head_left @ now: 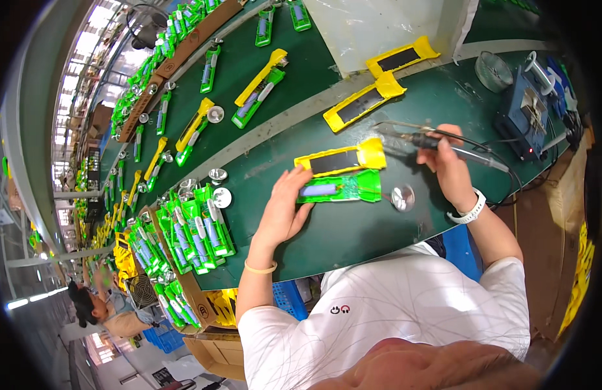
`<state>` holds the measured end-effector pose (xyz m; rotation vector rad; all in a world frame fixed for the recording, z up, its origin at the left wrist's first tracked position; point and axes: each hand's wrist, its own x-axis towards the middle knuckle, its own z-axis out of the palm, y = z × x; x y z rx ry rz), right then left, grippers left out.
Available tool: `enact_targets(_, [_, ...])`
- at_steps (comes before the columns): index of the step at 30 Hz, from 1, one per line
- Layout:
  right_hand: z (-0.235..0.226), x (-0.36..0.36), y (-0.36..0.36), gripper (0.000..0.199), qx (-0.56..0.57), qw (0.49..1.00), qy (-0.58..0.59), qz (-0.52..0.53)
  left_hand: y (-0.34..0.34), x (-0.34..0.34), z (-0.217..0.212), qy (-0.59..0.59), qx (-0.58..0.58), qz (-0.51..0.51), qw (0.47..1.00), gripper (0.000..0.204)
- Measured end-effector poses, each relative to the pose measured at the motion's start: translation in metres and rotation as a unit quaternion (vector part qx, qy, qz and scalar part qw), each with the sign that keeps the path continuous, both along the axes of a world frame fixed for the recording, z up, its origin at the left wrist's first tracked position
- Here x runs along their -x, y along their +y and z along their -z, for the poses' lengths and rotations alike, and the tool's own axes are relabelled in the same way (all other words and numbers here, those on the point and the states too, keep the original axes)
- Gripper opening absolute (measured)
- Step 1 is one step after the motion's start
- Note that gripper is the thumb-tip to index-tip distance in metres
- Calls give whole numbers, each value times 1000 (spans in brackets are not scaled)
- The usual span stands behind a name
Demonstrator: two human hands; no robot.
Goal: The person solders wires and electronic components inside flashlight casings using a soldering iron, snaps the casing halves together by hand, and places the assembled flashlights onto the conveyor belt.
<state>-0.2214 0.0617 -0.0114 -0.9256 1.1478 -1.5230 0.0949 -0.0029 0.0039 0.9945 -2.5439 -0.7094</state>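
Steadying a green torch body (pixel 340 188) on the table (pixel 353 234), soldering iron (pixel 421 140) poised.

Left hand (pixel 284 208), fingers (pixel 301 177) spread flat, presses the body's left end beside its yellow shell (pixel 341 159); likely light, stiff plastic with fragile wiring, best held by the edges. Right hand (pixel 451 166) is clenched around the iron. The tip and joint are hard to make out.

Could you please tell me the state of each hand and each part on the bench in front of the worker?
Left hand: open, fingers resting on the green half-shell.
Right hand: closed in a grip on the soldering iron.
Soldering iron: held low, tip pointing left, above the bench.
Green half-shell: lying open, cell and board exposed.
Yellow cover: lying flat beside the green half-shell, dark panel up.
Silver reflector: loose on the bench.
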Motion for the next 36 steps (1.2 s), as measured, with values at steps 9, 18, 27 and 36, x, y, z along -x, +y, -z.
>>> enact_targets(9, [4,-24,30,25,79,988,-111,73,19,36,10,122,179,-16,976,21])
enact_targets(18, [14,-42,23,21,40,997,58,-24,17,52,6,103,74,-58,990,12])
enact_targets(27, [6,-39,24,20,11,992,106,-74,18,52,4,77,32,-91,992,14])
enact_targets(36, [16,-40,25,20,19,995,68,-67,15,52,-1,56,22,-72,996,13])
